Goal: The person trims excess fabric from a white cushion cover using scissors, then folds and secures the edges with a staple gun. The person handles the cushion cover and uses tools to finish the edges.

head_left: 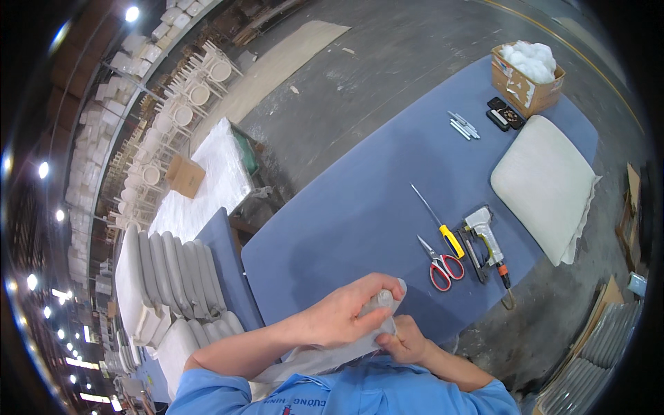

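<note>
Broad bare blue table (pixel 360 207), tools far right; at its near edge, both hands' fingers (pixel 366 290) pinching grey fabric (pixel 325 360).

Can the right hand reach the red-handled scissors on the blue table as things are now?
Probably yes, but not at once: the right hand is gripping grey fabric together with the left hand. The scissors lie close ahead, with bare blue table between.

Bright overhead lamps — fisheye-bent edges.
</note>
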